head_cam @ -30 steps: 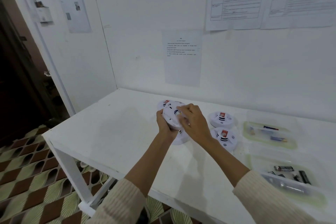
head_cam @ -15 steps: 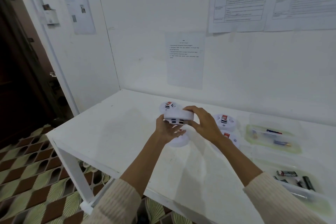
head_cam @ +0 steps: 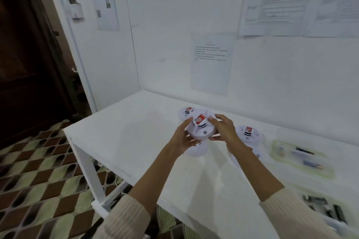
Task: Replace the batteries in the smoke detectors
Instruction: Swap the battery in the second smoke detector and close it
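Note:
I hold a white round smoke detector with a red label on top, lifted above the white table. My left hand grips its left edge from below and my right hand grips its right edge. Another detector lies behind it on the table, one to the right, and one partly hidden under my left hand. A further detector is mostly hidden behind my right forearm.
A clear tray with batteries sits at the right. Nearer me at the far right a second tray holds several dark batteries. The table stands in a white wall corner with papers pinned up; patterned floor and a dark door lie left.
The detector in my hands has turned over: its underside faced me a second ago, it was edge-on half a second ago, and its red-labelled top now faces up.

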